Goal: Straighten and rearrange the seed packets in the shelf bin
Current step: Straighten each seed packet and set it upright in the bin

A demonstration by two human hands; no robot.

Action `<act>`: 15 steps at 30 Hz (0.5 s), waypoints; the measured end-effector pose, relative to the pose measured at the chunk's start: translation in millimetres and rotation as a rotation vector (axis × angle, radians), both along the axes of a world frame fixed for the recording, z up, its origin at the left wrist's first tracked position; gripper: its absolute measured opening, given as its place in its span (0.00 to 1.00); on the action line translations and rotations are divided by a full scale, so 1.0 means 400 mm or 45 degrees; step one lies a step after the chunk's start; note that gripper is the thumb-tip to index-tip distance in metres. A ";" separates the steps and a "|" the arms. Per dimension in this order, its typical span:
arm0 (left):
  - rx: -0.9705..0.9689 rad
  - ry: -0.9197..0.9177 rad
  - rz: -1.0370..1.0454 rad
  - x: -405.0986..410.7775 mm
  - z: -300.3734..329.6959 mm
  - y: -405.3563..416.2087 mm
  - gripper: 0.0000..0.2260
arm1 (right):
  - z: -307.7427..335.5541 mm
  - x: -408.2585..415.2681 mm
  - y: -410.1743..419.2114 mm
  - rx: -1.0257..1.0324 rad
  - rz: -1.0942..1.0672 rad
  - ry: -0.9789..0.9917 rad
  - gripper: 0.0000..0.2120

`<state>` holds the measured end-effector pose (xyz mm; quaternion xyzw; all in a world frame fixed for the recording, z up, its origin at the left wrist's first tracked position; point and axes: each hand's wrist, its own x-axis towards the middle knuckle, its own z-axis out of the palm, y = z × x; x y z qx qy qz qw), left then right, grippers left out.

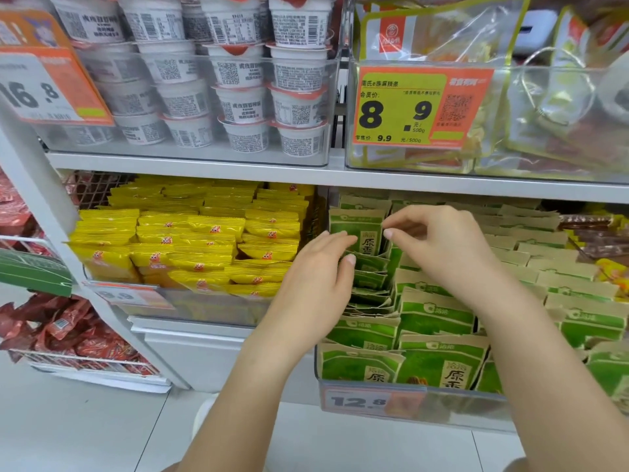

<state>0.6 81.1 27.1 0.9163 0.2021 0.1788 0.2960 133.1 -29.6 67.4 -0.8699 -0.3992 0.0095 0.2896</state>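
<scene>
Green and tan seed packets point(439, 366) stand in rows inside a clear shelf bin point(452, 396) on the lower right shelf. One packet point(357, 229) in the left row stands raised and upright at the back. My left hand point(320, 274) touches that row from the left, fingertips against the packets below the raised one. My right hand point(439, 240) reaches in from the right, and its thumb and forefinger pinch the raised packet's upper right corner. The packets under my hands in the left row lean and lie crumpled.
Yellow snack packets point(190, 247) fill the bin to the left. Above are stacked white cups point(238, 73) and a clear bin with an orange price tag point(418, 107). Red packets point(68, 332) lie in wire racks at the far left. A 12.8 price label point(360, 401) fronts the seed bin.
</scene>
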 end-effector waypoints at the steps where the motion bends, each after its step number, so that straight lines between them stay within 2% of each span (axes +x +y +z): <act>1: 0.028 -0.020 0.012 0.014 0.003 0.001 0.17 | 0.000 -0.003 -0.001 -0.060 0.014 0.003 0.08; 4: 0.144 0.004 0.057 0.055 0.008 0.007 0.17 | -0.012 -0.007 -0.012 -0.216 0.037 -0.008 0.11; 8: 0.246 0.188 0.059 0.087 0.018 0.015 0.18 | -0.024 -0.013 -0.025 -0.271 0.045 -0.004 0.12; 15: 0.347 0.284 0.132 0.118 0.026 0.025 0.10 | -0.031 -0.010 -0.039 -0.271 0.093 0.028 0.14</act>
